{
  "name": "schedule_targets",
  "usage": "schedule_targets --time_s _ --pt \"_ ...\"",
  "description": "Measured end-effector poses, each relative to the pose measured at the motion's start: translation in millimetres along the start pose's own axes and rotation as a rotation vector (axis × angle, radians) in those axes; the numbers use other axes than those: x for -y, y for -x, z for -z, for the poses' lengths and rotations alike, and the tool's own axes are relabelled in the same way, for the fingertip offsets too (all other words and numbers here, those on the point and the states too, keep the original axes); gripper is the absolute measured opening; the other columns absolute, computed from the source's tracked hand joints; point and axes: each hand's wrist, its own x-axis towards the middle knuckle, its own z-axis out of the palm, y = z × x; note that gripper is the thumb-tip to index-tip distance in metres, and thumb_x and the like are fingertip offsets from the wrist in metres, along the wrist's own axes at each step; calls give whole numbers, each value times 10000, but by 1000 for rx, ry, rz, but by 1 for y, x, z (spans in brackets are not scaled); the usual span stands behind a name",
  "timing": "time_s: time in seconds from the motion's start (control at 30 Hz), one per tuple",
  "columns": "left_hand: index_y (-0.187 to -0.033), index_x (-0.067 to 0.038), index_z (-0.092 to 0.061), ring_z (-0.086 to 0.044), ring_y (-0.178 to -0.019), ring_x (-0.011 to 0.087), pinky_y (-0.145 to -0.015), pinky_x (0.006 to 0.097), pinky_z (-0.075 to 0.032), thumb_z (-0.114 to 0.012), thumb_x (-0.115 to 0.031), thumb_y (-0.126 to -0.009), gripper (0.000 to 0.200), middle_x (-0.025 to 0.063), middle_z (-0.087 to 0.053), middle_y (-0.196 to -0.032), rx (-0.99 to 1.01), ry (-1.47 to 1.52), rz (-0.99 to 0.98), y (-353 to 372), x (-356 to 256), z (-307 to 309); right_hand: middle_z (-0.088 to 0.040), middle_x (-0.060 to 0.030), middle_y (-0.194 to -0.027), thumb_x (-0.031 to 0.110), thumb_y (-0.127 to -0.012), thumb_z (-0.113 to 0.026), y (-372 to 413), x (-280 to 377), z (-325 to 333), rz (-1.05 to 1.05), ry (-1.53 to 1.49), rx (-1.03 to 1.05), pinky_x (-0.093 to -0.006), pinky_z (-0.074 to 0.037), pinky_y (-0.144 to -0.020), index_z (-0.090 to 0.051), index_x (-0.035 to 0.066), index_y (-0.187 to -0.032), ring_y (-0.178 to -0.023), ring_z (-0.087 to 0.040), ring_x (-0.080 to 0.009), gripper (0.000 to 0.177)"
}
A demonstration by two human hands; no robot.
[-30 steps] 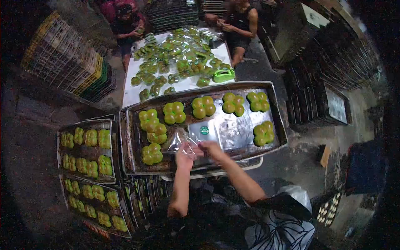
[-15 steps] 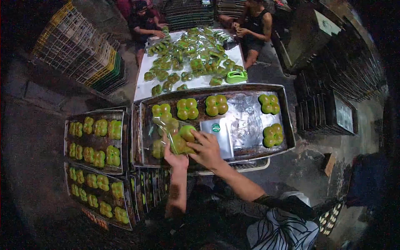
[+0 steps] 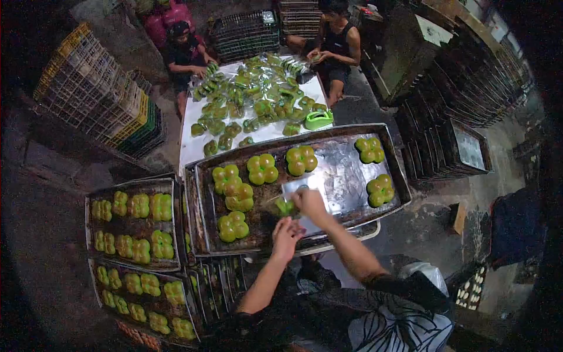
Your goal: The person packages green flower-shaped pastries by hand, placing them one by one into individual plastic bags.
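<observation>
A green bun cluster (image 3: pixel 286 207), partly hidden and blurred, lies low between my hands, with a faint shine of clear plastic around it. My left hand (image 3: pixel 285 237) is at its near side, fingers curled together at the plastic. Just above and to the right, my right hand (image 3: pixel 311 206) is closed in a fist on the bag, smeared by motion. Under that fist are flat plastic bags (image 3: pixel 290 188). The dark baking tray (image 3: pixel 264 246) holds several four-lobed green bun clusters (image 3: pixel 263 169), two of them touching at the left.
A white table (image 3: pixel 190 132) beyond the tray bears many bagged buns (image 3: pixel 264 88) and a green tape dispenser (image 3: pixel 318 119). Two people sit at its far end. Trays of buns (image 3: pixel 132 226) stand at left, with stacked crates (image 3: pixel 97 88) behind. More trays (image 3: pixel 469 149) lean at right.
My hands have moved right with the bagged bun cluster, uncovering clusters at the tray's left. My right hand has gone from spread fingers on the bun to a fist. The camera view has shifted slightly.
</observation>
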Motion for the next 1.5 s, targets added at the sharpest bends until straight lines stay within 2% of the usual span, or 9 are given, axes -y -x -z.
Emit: schedule_targets --time_s 0.13,0.27,0.43,0.6,0.67,0.77,0.87,1.07,1.5 --pt "-1206 14 -302 -463 -989 373 -833 457 -373 -618 -438 -671 768 221 -477 -1064 239 -1787 -1166 -27 41 38 -557 -226 -837 218 -712 -618 -92 70 34 132 23 -215 -400 -424 -646 -471 -32 -1030 -748 -542 -374 430" --pt "-1022 -62 -535 -506 -959 321 -841 368 -382 -560 -329 -717 406 193 -548 -981 508 -2302 -437 -55 45 92 -464 -189 -1156 268 -746 -602 -19 59 3 260 -236 68 -334 -392 -839 -412 2 -1157 -1006 -499 -286 525" --pt "-714 -56 -613 -576 -652 215 -557 309 -432 -616 -162 -685 110 84 -599 -728 228 -1608 -187 -4 -35 59 -552 -141 -633 247 -761 -593 152 11 -25 -246 -125 468 -356 -424 -579 -517 -2 -750 -631 -562 -212 261" --pt "-789 -12 -615 -536 -642 152 -581 266 -422 -648 -93 -686 135 70 -566 -700 265 -1210 -536 14 -20 7 -533 -118 -549 111 -823 -452 144 -5 -29 -271 -151 -99 -348 -398 -394 -444 19 -1081 -430 -525 -183 274" --pt "-819 -12 -620 -531 -655 152 -587 265 -416 -653 -92 -681 162 64 -559 -704 192 -1094 -599 20 -7 -8 -452 4 -469 200 -854 -434 113 -19 1 -823 -1283 236 -188 -272 -269 -453 40 -1112 -276 -350 -78 304" --pt "-1007 -41 -567 -537 -810 176 -719 282 -421 -599 -95 -733 282 79 -566 -862 378 -1184 -517 23 22 -31 -524 -17 -761 359 -872 -399 73 18 47 -434 -1452 -350 -191 -427 -568 -448 0 -1104 -657 -488 -80 431" --pt "-1229 -140 -327 -539 -848 230 -684 305 -463 -510 -190 -812 458 110 -468 -1117 82 164 243 -20 39 -33 -542 -111 -962 360 -878 -372 81 -16 25 -629 -2057 6 -321 -443 -734 -363 -4 -1200 -811 -540 -200 486" --pt "-1081 -93 -430 -488 -909 204 -796 443 -420 -483 -143 -783 307 41 -500 -917 -216 94 -284 -61 24 -31 -204 -269 -1296 537 -645 -598 52 -162 125 -562 942 -103 -536 -281 -895 -209 93 -1307 -1140 -246 -487 887" --pt "-1304 -82 -194 -409 -1091 292 -922 389 -346 -362 -167 -817 522 150 -393 -1213 -35 296 -376 -24 -27 -82 -539 -132 -964 115 -558 -700 60 30 76 459 -42 -232 -361 -406 -703 -594 41 -883 -822 -506 -287 350"
